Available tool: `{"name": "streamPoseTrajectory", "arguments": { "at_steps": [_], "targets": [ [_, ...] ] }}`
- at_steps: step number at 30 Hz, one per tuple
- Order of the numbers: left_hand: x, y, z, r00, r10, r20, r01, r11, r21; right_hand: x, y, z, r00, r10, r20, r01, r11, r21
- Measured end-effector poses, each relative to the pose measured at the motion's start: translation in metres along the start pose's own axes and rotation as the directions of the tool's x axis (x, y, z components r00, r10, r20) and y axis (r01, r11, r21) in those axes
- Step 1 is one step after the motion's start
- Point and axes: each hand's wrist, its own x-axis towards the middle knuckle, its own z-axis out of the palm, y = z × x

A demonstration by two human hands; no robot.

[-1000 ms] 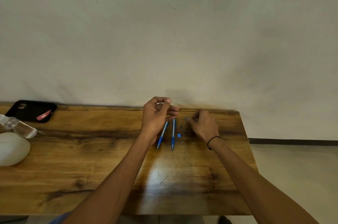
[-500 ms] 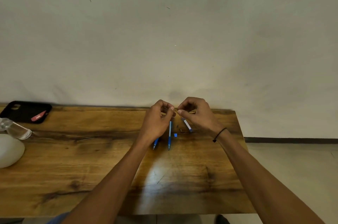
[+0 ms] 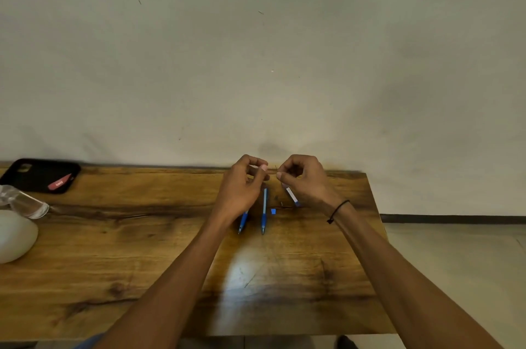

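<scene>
Both hands hover over the far edge of the wooden table, fingertips almost meeting. My right hand grips a short blue-and-white pen barrel that slants down towards the table. A thin dark refill tip sticks up beside its fingertips. My left hand has thumb and fingers pinched on a small pen part too tiny to make out. Below them a blue pen lies on the table. A second blue pen is half hidden under my left wrist. A small blue piece lies beside them.
At the far left lie a black phone, a clear plastic bottle and a white rounded object. A plain wall rises behind the table. The table's right edge drops to pale floor.
My right hand lifted the pen barrel off the table and rose to meet my left hand. The fingertips touched half a second ago and now sit slightly apart.
</scene>
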Motion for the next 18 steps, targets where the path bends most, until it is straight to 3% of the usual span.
{"name": "streamPoseTrajectory", "arguments": {
  "at_steps": [2, 4, 8, 12, 18],
  "targets": [
    [0.005, -0.007, -0.005, 0.996, -0.075, -0.049, 0.079, 0.994, 0.077, 0.001, 0.001, -0.002, 0.999, 0.033, -0.01, -0.032, 0.997, 0.072],
    [0.007, -0.017, -0.009, 0.988, -0.133, -0.081, 0.15, 0.951, 0.269, 0.0, 0.001, -0.002, 0.998, 0.057, -0.014, -0.055, 0.99, 0.131],
    [0.0, -0.034, -0.001, 0.994, -0.099, -0.055, 0.113, 0.812, 0.572, 0.0, 0.001, -0.001, 0.997, 0.078, -0.02, -0.074, 0.986, 0.151],
    [-0.004, -0.038, 0.008, 0.993, -0.112, -0.036, 0.105, 0.711, 0.696, 0.0, 0.001, 0.0, 0.996, 0.091, -0.019, -0.088, 0.985, 0.151],
    [-0.003, -0.035, 0.011, 0.99, -0.138, -0.035, 0.121, 0.684, 0.72, -0.002, 0.0, -0.001, 0.994, 0.104, -0.026, -0.099, 0.984, 0.148]
  ]
}}
